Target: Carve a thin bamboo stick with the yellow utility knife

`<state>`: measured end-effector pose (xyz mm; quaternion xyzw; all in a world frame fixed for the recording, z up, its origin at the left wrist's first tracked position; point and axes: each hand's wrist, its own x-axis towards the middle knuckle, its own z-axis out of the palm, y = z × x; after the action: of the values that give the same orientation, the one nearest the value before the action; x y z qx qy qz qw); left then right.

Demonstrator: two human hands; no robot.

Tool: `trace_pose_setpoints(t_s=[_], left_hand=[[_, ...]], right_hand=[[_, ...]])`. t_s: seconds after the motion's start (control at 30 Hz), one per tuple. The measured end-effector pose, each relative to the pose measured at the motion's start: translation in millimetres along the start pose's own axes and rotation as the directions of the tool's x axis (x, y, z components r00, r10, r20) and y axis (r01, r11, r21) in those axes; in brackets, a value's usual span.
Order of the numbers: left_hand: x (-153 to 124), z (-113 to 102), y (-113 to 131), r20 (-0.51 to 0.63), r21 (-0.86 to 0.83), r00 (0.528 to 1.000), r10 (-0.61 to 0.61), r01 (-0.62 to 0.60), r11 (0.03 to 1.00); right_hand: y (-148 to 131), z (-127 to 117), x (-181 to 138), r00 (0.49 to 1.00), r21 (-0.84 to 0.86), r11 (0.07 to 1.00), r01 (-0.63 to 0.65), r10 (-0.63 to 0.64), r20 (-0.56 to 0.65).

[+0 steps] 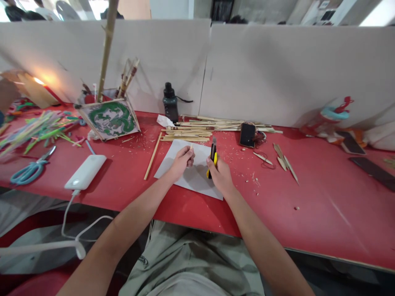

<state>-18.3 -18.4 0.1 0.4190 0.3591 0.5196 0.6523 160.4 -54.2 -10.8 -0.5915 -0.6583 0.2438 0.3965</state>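
My left hand [184, 159] is closed around a small piece of pale wooden stick [191, 146], only its tip showing above the fingers. In my right hand [219, 172] is a black and yellow utility knife [213, 154], held upright with the blade end up. Both hands are above a white sheet of paper [200, 186] on the red table, a short gap apart. Beyond the paper lies a pile of thin bamboo sticks [191, 135]. One more stick [152, 156] lies by itself left of the paper.
At left are a white power bank [85, 172] with a cable, blue scissors [30, 172], a box with a green dragon picture [112, 119] and a lit candle [49, 91]. A dark bottle [170, 105] stands by the partition. Carved wooden pieces [285, 161] and shavings lie right.
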Motion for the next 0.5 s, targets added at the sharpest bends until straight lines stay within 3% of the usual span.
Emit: trace_pose_setpoints(t_s=[0.2, 0.5], left_hand=[[-2.5, 2.0, 1.9, -0.012, 0.118, 1.0, -0.013, 0.014, 0.993], [0.7, 3.8, 2.5, -0.024, 0.077, 1.0, -0.01, 0.012, 0.997]], right_hand=[[-2.3, 2.0, 0.7, 0.998, 0.031, 0.999, -0.025, 0.023, 0.061], [-16.2, 4.6, -6.0, 0.989, 0.185, 0.982, -0.029, 0.001, 0.148]])
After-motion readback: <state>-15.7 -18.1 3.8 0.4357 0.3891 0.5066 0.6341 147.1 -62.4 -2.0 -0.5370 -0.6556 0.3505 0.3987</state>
